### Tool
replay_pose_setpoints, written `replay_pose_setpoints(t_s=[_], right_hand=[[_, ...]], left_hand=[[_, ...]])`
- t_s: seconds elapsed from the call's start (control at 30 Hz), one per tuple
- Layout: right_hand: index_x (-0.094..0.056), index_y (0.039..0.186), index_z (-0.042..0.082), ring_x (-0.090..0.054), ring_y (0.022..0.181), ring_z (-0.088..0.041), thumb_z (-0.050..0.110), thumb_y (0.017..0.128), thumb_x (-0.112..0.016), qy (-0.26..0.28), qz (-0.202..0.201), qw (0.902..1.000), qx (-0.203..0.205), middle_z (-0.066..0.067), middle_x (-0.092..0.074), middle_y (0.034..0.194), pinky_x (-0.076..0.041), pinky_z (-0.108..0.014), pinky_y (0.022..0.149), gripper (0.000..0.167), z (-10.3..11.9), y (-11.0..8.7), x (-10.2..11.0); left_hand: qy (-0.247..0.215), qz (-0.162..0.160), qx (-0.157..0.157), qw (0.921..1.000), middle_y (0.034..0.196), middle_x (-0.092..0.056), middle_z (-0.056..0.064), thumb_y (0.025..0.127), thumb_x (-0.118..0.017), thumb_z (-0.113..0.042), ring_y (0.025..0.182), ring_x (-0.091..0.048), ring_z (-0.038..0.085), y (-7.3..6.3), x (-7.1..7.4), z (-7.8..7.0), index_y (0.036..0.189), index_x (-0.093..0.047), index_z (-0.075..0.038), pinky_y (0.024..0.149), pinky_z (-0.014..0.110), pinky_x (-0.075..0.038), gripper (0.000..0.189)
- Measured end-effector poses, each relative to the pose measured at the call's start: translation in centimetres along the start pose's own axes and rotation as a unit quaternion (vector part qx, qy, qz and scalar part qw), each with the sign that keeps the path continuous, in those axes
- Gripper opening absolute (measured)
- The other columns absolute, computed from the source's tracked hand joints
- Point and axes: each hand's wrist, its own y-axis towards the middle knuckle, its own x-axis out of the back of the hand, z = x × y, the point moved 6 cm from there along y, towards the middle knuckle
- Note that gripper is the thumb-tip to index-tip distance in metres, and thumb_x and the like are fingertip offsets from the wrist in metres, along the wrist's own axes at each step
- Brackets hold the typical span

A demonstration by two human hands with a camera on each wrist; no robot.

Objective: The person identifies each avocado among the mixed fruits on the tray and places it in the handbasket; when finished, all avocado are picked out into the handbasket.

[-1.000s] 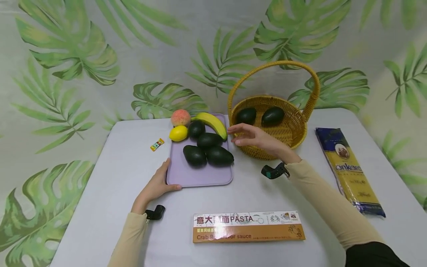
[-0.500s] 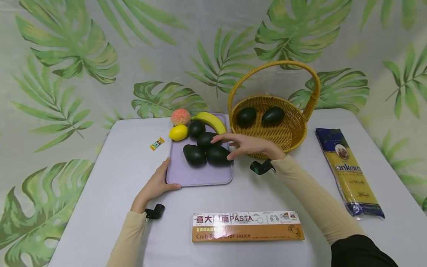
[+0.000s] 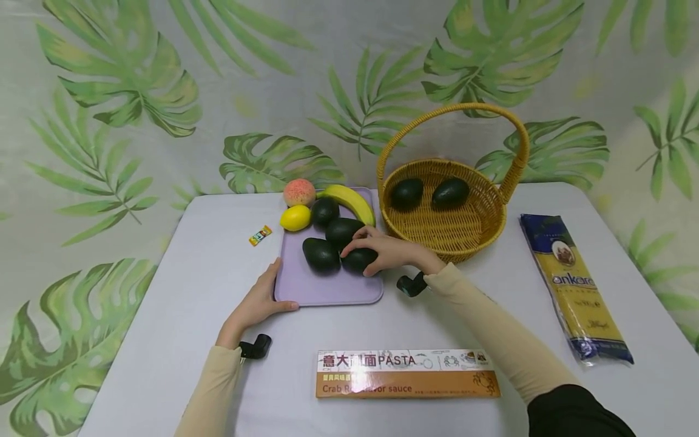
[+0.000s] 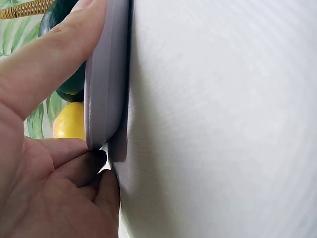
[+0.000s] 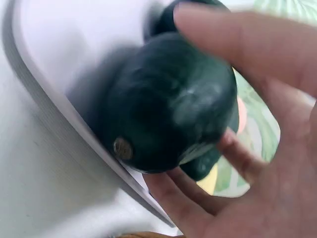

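Observation:
My left hand (image 3: 258, 303) holds the near-left corner of a lilac tray (image 3: 327, 292). In the left wrist view its thumb lies along the tray's wall (image 4: 105, 89) and the other fingers bend against the corner. On the tray's right side my right hand (image 3: 392, 250) has its fingers and thumb around a dark green avocado (image 3: 356, 262). That avocado (image 5: 168, 104) fills the right wrist view, its brown stem end showing. Beside it lie more avocados (image 3: 321, 256), a banana (image 3: 349, 199), a lemon (image 3: 295, 218) and a peach (image 3: 299, 192).
Behind the right hand stands a wicker basket (image 3: 491, 226) with a tall handle and two avocados (image 3: 450, 193) inside. A pasta bag (image 3: 579, 291) lies at the right, a pasta box (image 3: 408, 374) in front. Left of the tray is a small wrapped sweet (image 3: 260, 235).
My right hand has moved left and down from beside the basket to the tray, and its fingers have come around the front-right avocado. The left hand keeps its place on the tray.

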Motion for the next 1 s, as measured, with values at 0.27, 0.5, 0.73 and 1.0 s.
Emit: replay_pose_setpoints(t_s=[0.27,0.5,0.73,1.0], right_hand=[[-0.058,0.124,0.022,-0.041,0.112,-0.027,0.008,0.084,-0.072,0.012,-0.056,0.9983,-0.009,-0.013,-0.042,0.126,-0.039,-0.043,0.092,0.045,-0.4,-0.7,0.2],[-0.053,0.133,0.02,-0.045,0.112,-0.027,0.02,0.088,-0.07,0.147,-0.087,0.9851,0.013,-0.007,-0.044,0.131,-0.041,-0.044,0.094,0.049,0.3,-4.3,3.3],[-0.043,0.141,0.021,-0.029,0.134,-0.033,0.024,0.093,-0.064,0.217,-0.174,0.9597,-0.041,-0.008,-0.03,0.147,-0.035,-0.056,0.099,0.053,-1.8,-9.5,7.6],[-0.035,0.147,0.019,-0.045,0.116,-0.031,0.027,0.098,-0.057,0.225,-0.256,0.9316,-0.126,-0.015,-0.028,0.139,-0.039,-0.056,0.097,0.055,-7.3,-14.5,10.7]], left_hand=[[0.008,-0.001,-0.001,1.0,0.156,-0.008,0.024,0.077,-0.081,-0.03,0.142,-0.006,0.039,0.2,-0.1,0.0,0.151,-0.006,0.005,0.113,0.053,-0.011,0.111],[0.005,0.003,0.0,1.0,0.156,-0.007,0.025,0.077,-0.081,-0.03,0.142,-0.005,0.04,0.2,-0.2,0.0,0.151,-0.005,0.005,0.112,0.054,-0.011,0.111],[0.009,-0.003,-0.001,1.0,0.156,-0.007,0.025,0.077,-0.081,-0.029,0.142,-0.006,0.04,-0.1,0.0,0.3,0.151,-0.005,0.006,0.112,0.053,-0.011,0.111],[0.001,-0.003,-0.004,1.0,0.155,-0.007,0.026,0.077,-0.081,-0.028,0.142,-0.007,0.04,0.0,-0.1,0.2,0.15,-0.005,0.007,0.112,0.054,-0.011,0.111]])
